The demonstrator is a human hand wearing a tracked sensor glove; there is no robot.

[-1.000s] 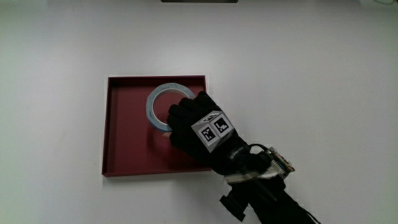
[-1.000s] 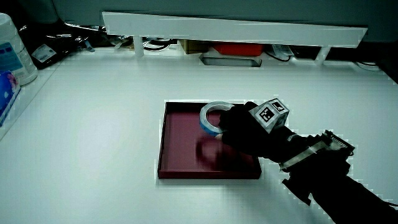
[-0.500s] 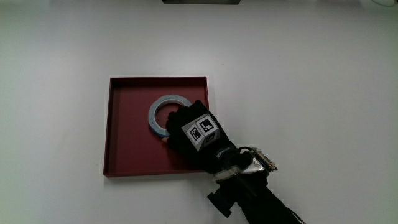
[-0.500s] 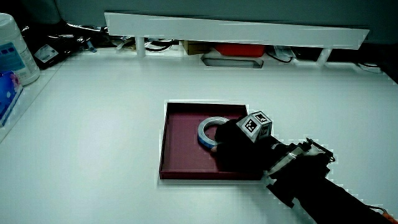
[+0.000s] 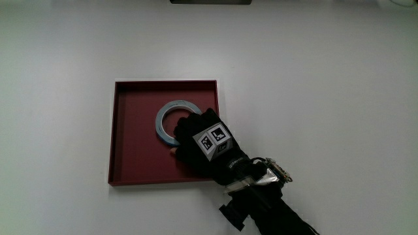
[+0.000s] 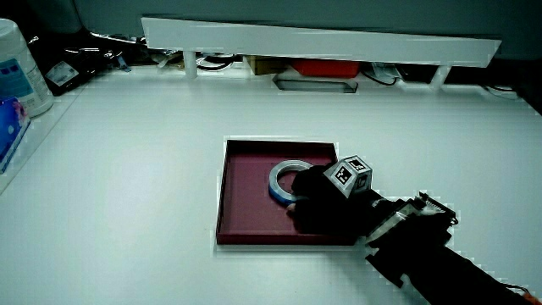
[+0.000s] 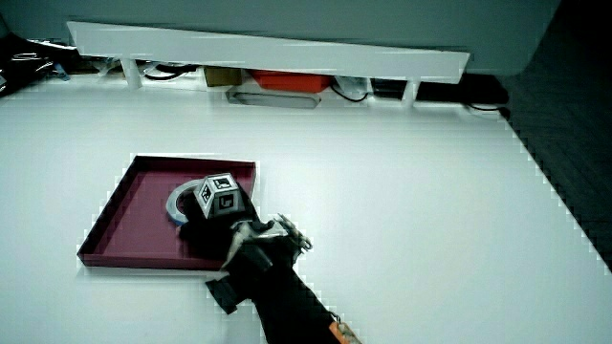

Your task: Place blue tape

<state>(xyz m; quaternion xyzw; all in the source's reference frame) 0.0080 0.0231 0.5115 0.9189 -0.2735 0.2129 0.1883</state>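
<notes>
The blue tape (image 5: pixel 164 112) is a pale blue ring lying flat in the dark red square tray (image 5: pixel 134 134), in the part of the tray farther from the person. The hand (image 5: pixel 196 140) rests over the tape's nearer edge, its fingers curled onto the ring and hiding that part of it. Both side views show the same: the tape (image 6: pixel 278 173) (image 7: pixel 179 200) sits low in the tray (image 6: pixel 246 191) (image 7: pixel 129 215), with the hand (image 6: pixel 326 203) (image 7: pixel 215 222) on it. The forearm reaches in over the tray's nearer corner.
A low white partition (image 6: pixel 313 38) (image 7: pixel 258 48) runs along the table's edge farthest from the person, with a red object (image 6: pixel 326 66) and cables under it. A white bottle (image 6: pixel 17 72) and a blue packet (image 6: pixel 7 127) stand at a table edge, well away from the tray.
The hand has come down and drawn slightly toward the person, and the tape, held tilted a second ago, now lies flat in the tray. Little has moved in the last half second.
</notes>
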